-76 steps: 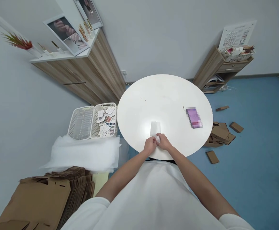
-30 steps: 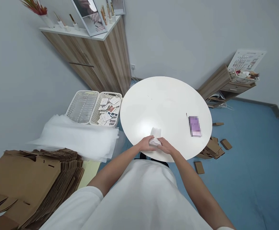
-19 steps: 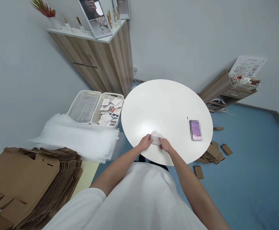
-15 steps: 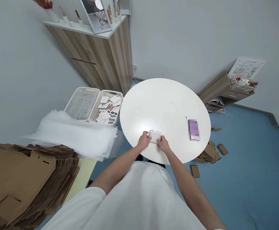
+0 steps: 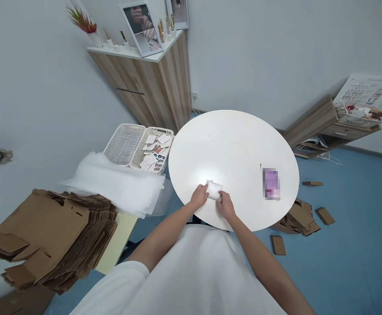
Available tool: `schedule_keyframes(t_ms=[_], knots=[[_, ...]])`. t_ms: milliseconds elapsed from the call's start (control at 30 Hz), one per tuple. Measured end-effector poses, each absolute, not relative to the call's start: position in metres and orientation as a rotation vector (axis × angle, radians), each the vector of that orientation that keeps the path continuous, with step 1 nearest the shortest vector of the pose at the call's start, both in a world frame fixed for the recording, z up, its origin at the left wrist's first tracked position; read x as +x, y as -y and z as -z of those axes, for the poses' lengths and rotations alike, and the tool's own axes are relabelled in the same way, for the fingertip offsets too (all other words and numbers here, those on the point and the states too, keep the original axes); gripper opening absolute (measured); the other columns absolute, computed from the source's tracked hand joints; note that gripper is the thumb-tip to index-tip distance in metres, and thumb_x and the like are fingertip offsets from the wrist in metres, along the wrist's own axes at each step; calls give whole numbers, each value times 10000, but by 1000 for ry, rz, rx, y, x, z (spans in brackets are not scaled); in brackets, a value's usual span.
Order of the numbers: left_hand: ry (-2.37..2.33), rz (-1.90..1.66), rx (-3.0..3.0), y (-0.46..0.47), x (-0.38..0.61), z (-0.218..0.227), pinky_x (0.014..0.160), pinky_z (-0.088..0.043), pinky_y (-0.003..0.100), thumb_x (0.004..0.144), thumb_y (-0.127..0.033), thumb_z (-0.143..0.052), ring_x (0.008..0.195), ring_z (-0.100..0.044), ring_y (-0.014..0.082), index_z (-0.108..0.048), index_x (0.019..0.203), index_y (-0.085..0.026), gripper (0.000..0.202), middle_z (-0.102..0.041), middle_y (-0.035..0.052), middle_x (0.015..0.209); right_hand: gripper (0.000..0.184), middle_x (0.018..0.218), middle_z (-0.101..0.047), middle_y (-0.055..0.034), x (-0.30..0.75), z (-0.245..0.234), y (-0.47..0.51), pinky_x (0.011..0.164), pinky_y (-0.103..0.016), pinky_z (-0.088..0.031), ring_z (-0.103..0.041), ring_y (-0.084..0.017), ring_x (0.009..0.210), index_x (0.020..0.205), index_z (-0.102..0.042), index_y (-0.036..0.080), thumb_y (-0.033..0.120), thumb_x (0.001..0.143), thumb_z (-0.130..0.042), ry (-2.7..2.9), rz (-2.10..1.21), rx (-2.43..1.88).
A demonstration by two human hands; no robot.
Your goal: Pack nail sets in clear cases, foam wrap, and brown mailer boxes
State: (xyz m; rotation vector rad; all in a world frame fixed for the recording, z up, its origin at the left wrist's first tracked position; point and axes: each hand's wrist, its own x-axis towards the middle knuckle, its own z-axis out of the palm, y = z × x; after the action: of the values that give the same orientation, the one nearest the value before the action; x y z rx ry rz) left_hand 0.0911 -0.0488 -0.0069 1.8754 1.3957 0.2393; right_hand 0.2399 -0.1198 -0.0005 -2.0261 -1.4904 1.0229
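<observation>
A small packet wrapped in white foam sheet point(image 5: 214, 190) is at the near edge of the round white table point(image 5: 230, 144). My left hand point(image 5: 199, 197) grips its left side, fingers closed on the edge. On the right side, my right hand point(image 5: 225, 204) pinches the same packet between thumb and fingers. What lies inside the wrap is hidden. A purple blurred item point(image 5: 271, 183) rests on the table to the right of my hands.
To the left are stacked white foam sheets point(image 5: 119, 181), a basket of printed cards point(image 5: 154, 151), a basket of clear plastic pieces point(image 5: 123, 142) and flat cardboard boxes point(image 5: 56, 227). Small folded boxes point(image 5: 299, 216) lie on the blue floor at right. A wooden cabinet point(image 5: 151, 87) stands behind.
The camera view has shifted, so the surroundings appear farther right. Both hands stay on the packet, which has turned slightly.
</observation>
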Motion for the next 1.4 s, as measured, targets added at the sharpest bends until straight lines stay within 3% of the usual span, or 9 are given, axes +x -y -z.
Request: schedule_keyframes(t_ms=[300, 533, 833, 1100, 1400], knots=[[-1569, -339, 1586, 63, 84, 3, 751, -440, 282, 757, -287, -516, 802, -534, 138, -387, 1223, -172, 497, -518, 78, 1023, 501, 1142, -404, -71, 249, 2, 129, 800, -329, -454, -545, -154, 817, 1186, -393, 233, 295, 702, -504, 1242, -1202, -1887], [-1576, -414, 1541, 73, 85, -1, 765, -451, 304, 776, -280, -497, 795, -550, 135, -391, 1228, -209, 470, -504, 82, 1072, 509, 1197, -401, -100, 251, -5, 129, 769, -328, -471, -580, -165, 818, 1240, -336, 243, 369, 759, -439, 1200, -1298, -1831], [-1467, -429, 1556, 65, 86, 8, 794, -448, 329, 763, -258, -506, 865, -523, 159, -422, 1198, -183, 450, -498, 85, 1052, 435, 1159, -489, -85, 243, -6, 102, 771, -331, -465, -592, -179, 851, 1166, -426, 216, 305, 740, -432, 1126, -1351, -1891], [-1543, -548, 1416, 2, 30, 9, 777, -446, 326, 747, -223, -516, 965, -503, 188, -390, 1166, -182, 440, -461, 108, 1146, 457, 1190, -498, -76, 179, -12, 28, 755, -318, -471, -582, -184, 890, 1187, -433, 216, 274, 734, -444, 1156, -1365, -1857], [-1557, -698, 1350, -64, -22, 17, 940, -351, 366, 716, -165, -508, 1199, -335, 213, -328, 1210, -208, 527, -336, 94, 1279, 540, 1045, -593, -71, 110, -14, -58, 762, -320, -445, -556, -190, 902, 1207, -444, 195, 320, 685, -506, 895, -1494, -1820]])
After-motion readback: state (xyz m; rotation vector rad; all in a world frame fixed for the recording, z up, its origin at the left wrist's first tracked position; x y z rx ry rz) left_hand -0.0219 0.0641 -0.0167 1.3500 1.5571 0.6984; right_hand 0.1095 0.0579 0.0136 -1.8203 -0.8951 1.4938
